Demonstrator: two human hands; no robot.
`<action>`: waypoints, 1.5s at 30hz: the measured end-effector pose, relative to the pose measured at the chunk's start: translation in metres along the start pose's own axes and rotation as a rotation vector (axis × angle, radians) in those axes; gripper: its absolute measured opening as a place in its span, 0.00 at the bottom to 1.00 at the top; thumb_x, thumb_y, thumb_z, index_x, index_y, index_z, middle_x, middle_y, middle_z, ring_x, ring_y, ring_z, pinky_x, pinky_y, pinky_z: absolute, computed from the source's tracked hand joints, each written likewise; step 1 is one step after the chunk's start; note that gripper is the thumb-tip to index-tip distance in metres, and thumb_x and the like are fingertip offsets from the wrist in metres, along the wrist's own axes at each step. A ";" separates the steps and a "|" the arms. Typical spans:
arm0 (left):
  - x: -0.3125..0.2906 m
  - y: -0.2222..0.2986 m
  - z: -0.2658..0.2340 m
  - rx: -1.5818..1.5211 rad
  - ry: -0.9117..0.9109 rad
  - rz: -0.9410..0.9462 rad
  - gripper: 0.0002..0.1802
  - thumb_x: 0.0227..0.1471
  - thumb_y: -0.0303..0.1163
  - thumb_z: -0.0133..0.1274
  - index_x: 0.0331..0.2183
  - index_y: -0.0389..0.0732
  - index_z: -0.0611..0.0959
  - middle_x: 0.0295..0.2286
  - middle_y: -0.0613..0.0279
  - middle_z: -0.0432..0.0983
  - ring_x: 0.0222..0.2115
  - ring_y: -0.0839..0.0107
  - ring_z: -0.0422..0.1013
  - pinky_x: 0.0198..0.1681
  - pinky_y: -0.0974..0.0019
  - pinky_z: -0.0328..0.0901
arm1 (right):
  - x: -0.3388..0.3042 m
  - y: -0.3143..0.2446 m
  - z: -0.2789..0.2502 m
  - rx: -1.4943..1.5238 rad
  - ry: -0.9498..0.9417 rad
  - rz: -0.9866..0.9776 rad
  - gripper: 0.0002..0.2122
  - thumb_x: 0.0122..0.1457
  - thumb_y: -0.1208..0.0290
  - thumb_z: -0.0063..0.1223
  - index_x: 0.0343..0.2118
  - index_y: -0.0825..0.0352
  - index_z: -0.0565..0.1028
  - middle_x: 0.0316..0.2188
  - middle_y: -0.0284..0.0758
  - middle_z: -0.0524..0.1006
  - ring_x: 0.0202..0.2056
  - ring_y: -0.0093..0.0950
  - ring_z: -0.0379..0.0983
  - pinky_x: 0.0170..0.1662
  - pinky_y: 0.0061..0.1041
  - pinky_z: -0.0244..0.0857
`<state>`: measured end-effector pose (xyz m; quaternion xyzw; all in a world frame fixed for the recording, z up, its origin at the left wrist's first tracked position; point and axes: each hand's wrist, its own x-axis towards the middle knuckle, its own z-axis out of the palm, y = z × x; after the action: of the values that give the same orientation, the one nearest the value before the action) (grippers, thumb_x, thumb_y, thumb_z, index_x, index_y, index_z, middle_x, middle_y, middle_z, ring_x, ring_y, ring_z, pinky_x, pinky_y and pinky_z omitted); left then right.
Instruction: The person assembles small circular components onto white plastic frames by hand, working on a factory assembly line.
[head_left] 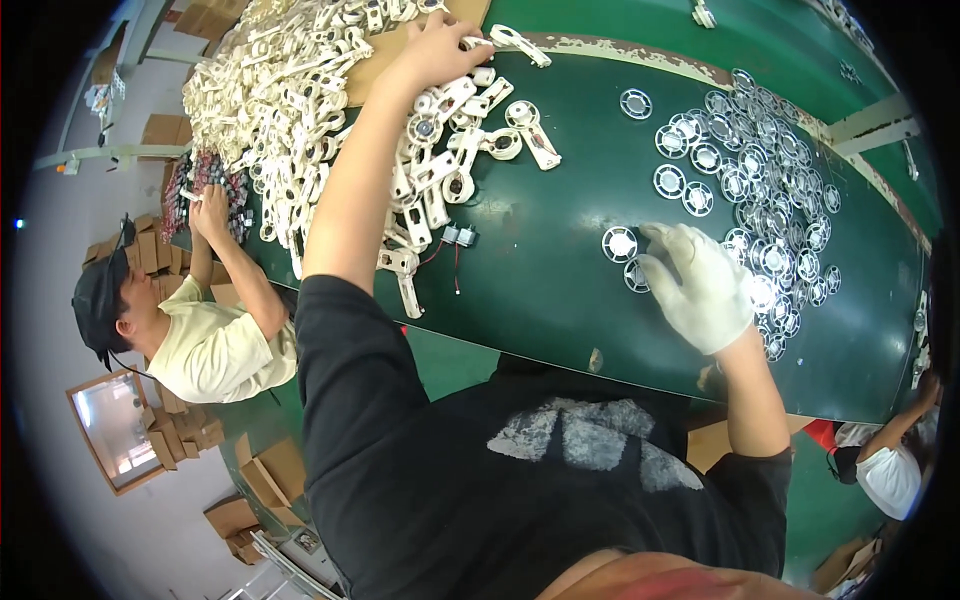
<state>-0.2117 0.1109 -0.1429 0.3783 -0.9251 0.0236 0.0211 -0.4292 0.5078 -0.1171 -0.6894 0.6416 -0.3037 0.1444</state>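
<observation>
My bare left hand (442, 52) stretches to the far edge of a pile of white plastic housings (300, 120). Its fingers curl round a white housing (471, 43), mostly hidden beneath them. On my right hand (697, 288) is a white glove; thumb and fingers are curved and apart, with nothing seen between them. By its fingertips lie two round spoked discs (620, 244), one of them partly covered by the thumb. Many more spoked discs (770, 200) are heaped beyond and to the right of the glove.
The green table (540, 290) has a worn raised strip (640, 58) along its far side. Two small motors with wires (458, 236) lie near the housings. A co-worker (190, 320) handles small parts at the left; another person (885, 465) is at the right edge.
</observation>
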 end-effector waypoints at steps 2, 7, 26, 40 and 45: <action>-0.009 0.021 -0.009 -0.084 -0.060 0.011 0.27 0.53 0.60 0.56 0.47 0.54 0.87 0.53 0.42 0.72 0.61 0.46 0.58 0.66 0.50 0.47 | -0.003 0.004 0.000 0.005 0.022 -0.014 0.13 0.57 0.70 0.62 0.46 0.61 0.77 0.32 0.33 0.77 0.36 0.33 0.77 0.39 0.33 0.72; -0.029 0.054 -0.024 -0.171 -0.168 -0.003 0.27 0.53 0.57 0.57 0.48 0.50 0.85 0.54 0.47 0.72 0.58 0.41 0.63 0.63 0.44 0.58 | -0.008 0.004 0.001 -0.034 -0.002 -0.003 0.12 0.58 0.69 0.61 0.44 0.62 0.77 0.33 0.33 0.78 0.36 0.33 0.77 0.39 0.33 0.72; 0.009 0.087 -0.011 -0.009 0.056 0.112 0.17 0.55 0.26 0.52 0.48 0.41 0.82 0.41 0.41 0.79 0.44 0.45 0.76 0.48 0.50 0.70 | -0.005 0.021 0.001 0.021 0.220 -0.085 0.14 0.60 0.69 0.61 0.48 0.64 0.77 0.34 0.36 0.81 0.34 0.35 0.80 0.38 0.29 0.74; -0.025 0.097 -0.013 -0.387 0.025 0.174 0.23 0.50 0.28 0.60 0.50 0.37 0.81 0.45 0.42 0.77 0.48 0.47 0.74 0.54 0.54 0.68 | -0.009 0.016 -0.007 0.054 0.074 0.062 0.15 0.63 0.65 0.57 0.50 0.64 0.76 0.37 0.40 0.79 0.39 0.40 0.78 0.44 0.34 0.72; -0.049 0.142 -0.060 -0.838 0.224 0.416 0.17 0.50 0.18 0.57 0.44 0.35 0.84 0.38 0.49 0.76 0.37 0.55 0.75 0.44 0.60 0.71 | -0.005 0.025 -0.009 -0.020 0.212 -0.007 0.20 0.60 0.68 0.60 0.54 0.67 0.73 0.44 0.43 0.76 0.47 0.42 0.74 0.53 0.35 0.68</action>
<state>-0.2748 0.2496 -0.0901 0.1392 -0.9031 -0.3071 0.2659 -0.4541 0.5108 -0.1260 -0.6571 0.6539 -0.3688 0.0678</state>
